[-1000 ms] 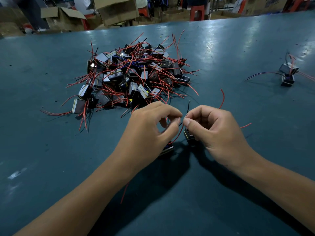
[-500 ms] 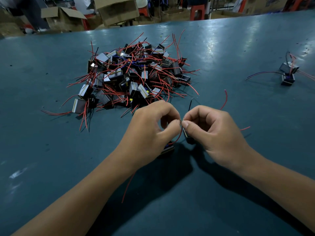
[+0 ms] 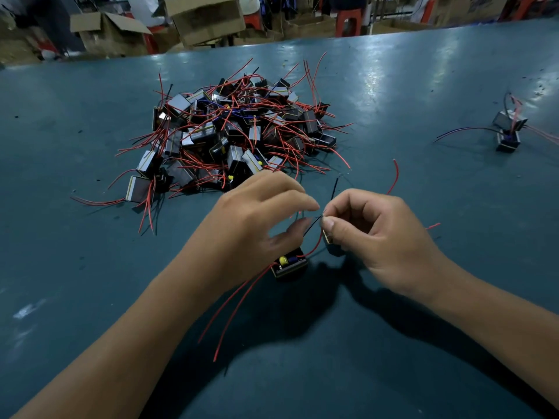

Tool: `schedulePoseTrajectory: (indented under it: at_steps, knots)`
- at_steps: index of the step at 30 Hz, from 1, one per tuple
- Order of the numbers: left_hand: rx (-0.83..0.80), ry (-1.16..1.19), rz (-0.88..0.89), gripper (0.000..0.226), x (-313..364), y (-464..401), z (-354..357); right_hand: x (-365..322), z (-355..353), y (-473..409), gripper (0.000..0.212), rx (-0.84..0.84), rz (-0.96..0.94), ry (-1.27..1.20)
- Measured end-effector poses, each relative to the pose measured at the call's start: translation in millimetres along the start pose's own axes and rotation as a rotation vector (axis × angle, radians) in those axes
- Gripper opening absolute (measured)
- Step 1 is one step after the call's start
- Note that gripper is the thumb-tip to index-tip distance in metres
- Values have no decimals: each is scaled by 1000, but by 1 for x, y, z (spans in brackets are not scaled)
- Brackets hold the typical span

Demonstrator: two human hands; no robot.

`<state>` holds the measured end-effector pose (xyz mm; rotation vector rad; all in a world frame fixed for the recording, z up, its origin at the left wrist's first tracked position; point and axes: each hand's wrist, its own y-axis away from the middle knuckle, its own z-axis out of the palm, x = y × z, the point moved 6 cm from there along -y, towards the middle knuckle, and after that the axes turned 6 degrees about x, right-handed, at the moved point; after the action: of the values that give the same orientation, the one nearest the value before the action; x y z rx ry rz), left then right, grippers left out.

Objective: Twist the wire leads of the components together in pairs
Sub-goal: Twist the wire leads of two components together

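On the teal bench (image 3: 90, 267), a pile of components (image 3: 230, 137) with red leads lies just beyond the hands. The right hand (image 3: 375, 237) pinches thin wire leads (image 3: 314, 223); the left hand (image 3: 257, 225), fingers loosened, touches them above a component (image 3: 289, 266) on the bench.

Teal table (image 3: 90, 267), black components (image 3: 230, 137) with red wire leads (image 3: 236, 309), brown cardboard boxes (image 3: 205, 16) behind

2 black components (image 3: 289, 266) on table, red leads (image 3: 314, 245) joined above.
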<state>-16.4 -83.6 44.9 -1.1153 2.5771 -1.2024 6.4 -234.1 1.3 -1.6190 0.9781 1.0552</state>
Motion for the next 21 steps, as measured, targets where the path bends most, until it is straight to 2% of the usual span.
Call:
schedulePoseTrajectory:
  at_steps: [3,6,10,13,18,21]
  knots:
    - [5,-116,146,10,5,2,4,2,0,-1,14,-34,24,-36]
    - [17,-158,207,12,9,2,4,3,1,-1,16,-47,38,-59]
    - [34,-148,180,12,11,0,5,2,3,0,10,-65,35,-69]
    - [16,13,3,9,10,-3,7,1,2,0,8,-46,-6,-15]
    - [-53,409,-508,9,-7,3,13,-4,-2,2,8,-14,-144,165]
    - [-110,577,-749,13,-16,9,22,-6,0,4,7,-32,-205,226]
